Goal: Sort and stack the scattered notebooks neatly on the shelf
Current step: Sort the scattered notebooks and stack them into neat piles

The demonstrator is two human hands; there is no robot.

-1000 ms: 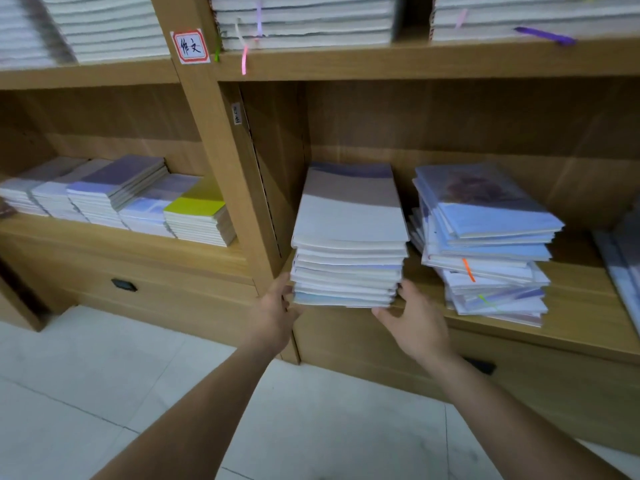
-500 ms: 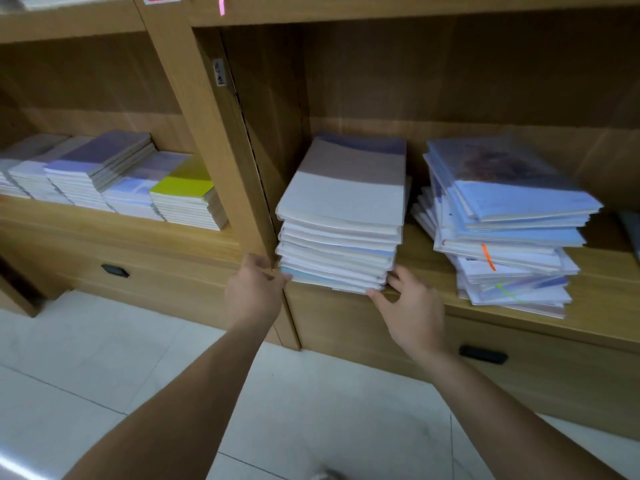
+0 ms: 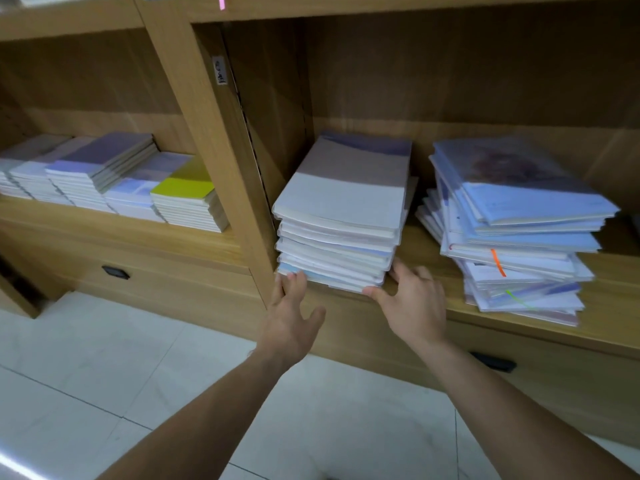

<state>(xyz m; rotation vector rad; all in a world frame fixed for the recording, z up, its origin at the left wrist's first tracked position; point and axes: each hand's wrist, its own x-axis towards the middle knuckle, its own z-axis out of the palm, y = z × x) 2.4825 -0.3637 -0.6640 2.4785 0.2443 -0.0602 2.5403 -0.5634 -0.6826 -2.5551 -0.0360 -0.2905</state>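
A stack of white and lilac notebooks (image 3: 346, 209) stands on the wooden shelf (image 3: 429, 268), close to the upright divider. My left hand (image 3: 291, 317) has its straight fingertips against the stack's front left bottom corner. My right hand (image 3: 412, 303) is spread flat at the stack's front right bottom corner, thumb under the lowest notebook's edge. Neither hand grips anything. To the right a messier pile of blue notebooks (image 3: 516, 230) lies fanned out, with an orange and a green tab sticking out.
In the left bay several neat low stacks (image 3: 104, 178) lie side by side, one with a yellow-green cover (image 3: 187, 185). Below the shelf run drawer fronts with black handles (image 3: 493, 362). White floor tiles (image 3: 104, 375) lie underneath. The upper shelf board (image 3: 381, 5) crosses the top.
My left hand has moved from beside the divider to the stack's front left corner, fingers now straight. My right hand has stayed at the right corner. The view has come closer and lower.
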